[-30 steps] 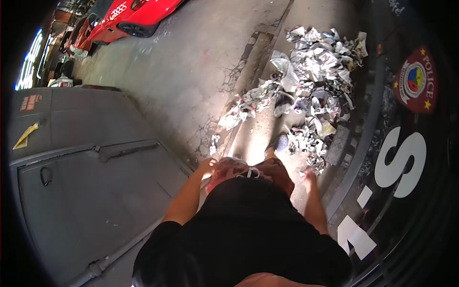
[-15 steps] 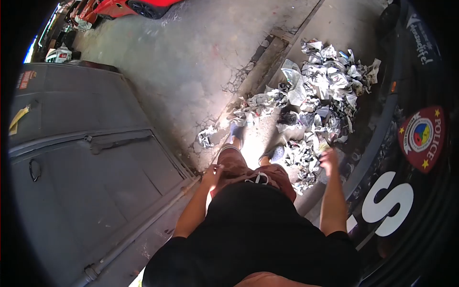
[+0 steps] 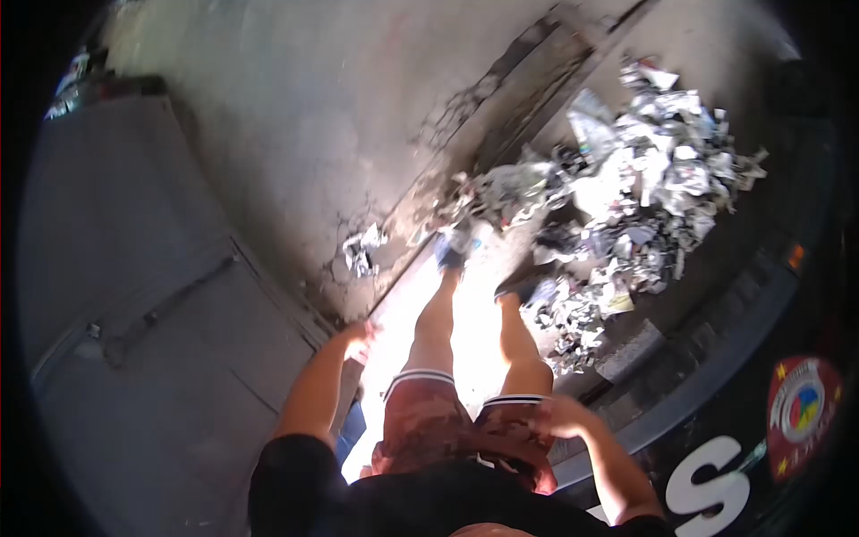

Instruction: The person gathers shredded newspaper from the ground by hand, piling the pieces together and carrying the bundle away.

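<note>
My left hand (image 3: 361,341) hangs beside my left thigh, near the edge of the grey metal panel (image 3: 170,358); it is blurred and its fingers cannot be made out well. My right hand (image 3: 562,417) is at the right leg of my patterned red shorts (image 3: 429,412), also smeared by motion. Beyond my feet and to the right, a large heap of crumpled paper (image 3: 662,179) covers the floor. A smaller paper clump (image 3: 362,251) lies apart, left of my feet.
On the right stands a dark vehicle body (image 3: 617,497) with a white letter and a police badge (image 3: 799,407). A cracked floor strip (image 3: 501,98) runs diagonally past the heap. The grey panel takes up the left side.
The view has shifted, showing more of my legs. My right hand has moved from beside the paper heap to my shorts. My left hand has swung outward from my shorts.
</note>
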A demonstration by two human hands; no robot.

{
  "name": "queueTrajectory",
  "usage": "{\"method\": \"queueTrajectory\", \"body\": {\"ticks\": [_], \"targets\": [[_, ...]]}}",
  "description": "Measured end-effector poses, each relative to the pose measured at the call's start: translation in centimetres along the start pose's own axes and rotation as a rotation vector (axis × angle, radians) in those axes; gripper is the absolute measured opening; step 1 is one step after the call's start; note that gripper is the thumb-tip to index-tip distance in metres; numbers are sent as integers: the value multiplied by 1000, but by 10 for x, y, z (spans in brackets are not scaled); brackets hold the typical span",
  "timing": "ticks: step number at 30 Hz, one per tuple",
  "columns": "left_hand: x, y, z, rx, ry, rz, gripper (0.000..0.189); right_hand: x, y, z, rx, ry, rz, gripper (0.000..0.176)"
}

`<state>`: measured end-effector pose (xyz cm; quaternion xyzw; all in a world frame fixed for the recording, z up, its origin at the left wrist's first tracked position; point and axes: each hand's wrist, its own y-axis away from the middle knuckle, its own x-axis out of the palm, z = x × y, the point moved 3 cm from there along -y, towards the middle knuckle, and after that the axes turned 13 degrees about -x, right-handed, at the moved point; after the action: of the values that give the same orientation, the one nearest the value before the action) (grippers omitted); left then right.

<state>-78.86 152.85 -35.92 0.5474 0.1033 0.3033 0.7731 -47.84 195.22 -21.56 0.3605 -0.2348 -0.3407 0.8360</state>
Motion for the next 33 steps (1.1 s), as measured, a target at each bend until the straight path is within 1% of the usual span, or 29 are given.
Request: {"method": "queueTrajectory", "body": {"ticks": [1,2,3,4,5,6,7,8,9,11,12,14,15,16,17,18,19,21,22,25,26,27,29,30,31,32,33], "targets": [[-35,-70,0,38,90,-167,43,-27,-45,-19,6,229,-129,63],[-57,-130,-3,-11,261,-403,44,-53,-90,-37,45,450,-259,93],[-83,-178,-8,0,153,-474,46,-97,-143,-32,95,500,-208,116],[-93,-200,-25,-15,167,-447,45,-144,-197,-12,45,566,-252,123],[-101,-212,-40,-32,167,-418,45,-172,-263,-25,-19,703,-338,127],[-112,-231,-52,-1,203,-440,46,-200,-315,-18,-60,887,-416,129],[-128,-275,-73,33,245,-453,47,-246,-383,14,-110,925,-423,131],[-139,-291,-81,-6,242,-505,49,-255,-419,16,-11,985,-359,131],[-149,-310,-85,61,221,-556,52,-256,-452,7,9,987,-327,131],[-199,-412,-60,220,-57,-647,56,-254,-505,-23,66,983,-266,131],[-202,-406,-75,57,-177,-762,65,-253,-524,-42,75,1018,-284,124],[-218,-427,-75,-38,-403,-997,81,-246,-555,-82,94,1089,-312,109],[-221,-443,-70,-4,-262,-1055,83,-247,-568,-97,31,1140,-380,83],[-220,-442,-74,43,-121,-1113,85,-250,-577,-108,-35,1193,-451,60],[-217,-441,-76,43,258,-1082,84,-254,-586,-119,-104,1246,-524,42],[-214,-445,-77,44,465,-941,85,-263,-588,-115,-145,1215,-557,33],[-212,-456,-73,27,670,-813,86,-270,-590,-116,-147,1168,-554,35],[-216,-469,-71,18,728,-391,94,-290,-587,-106,-162,1077,-567,39],[-210,-468,-74,8,641,-466,79,-302,-577,-99,-146,954,-563,46],[-201,-457,-94,-4,134,-784,59,-326,-535,-98,-262,633,-783,56],[-187,-452,-107,187,57,-1114,43,-330,-518,-104,-301,635,-842,56],[-168,-427,-129,306,137,-1120,42,-324,-508,-114,-365,243,-902,54],[-111,-361,-192,591,282,-1081,41,-308,-470,-137,-469,-526,-1015,52],[-79,-355,-212,778,316,-954,38,-298,-439,-137,-244,-468,-1078,50],[-39,-341,-230,860,339,-684,38,-284,-408,-134,-7,-426,-1140,48],[1,-326,-248,895,368,-408,37,-272,-381,-124,-22,-338,-1130,48],[41,-298,-262,880,361,-202,40,-255,-369,-118,4,-356,-1103,56]]}}
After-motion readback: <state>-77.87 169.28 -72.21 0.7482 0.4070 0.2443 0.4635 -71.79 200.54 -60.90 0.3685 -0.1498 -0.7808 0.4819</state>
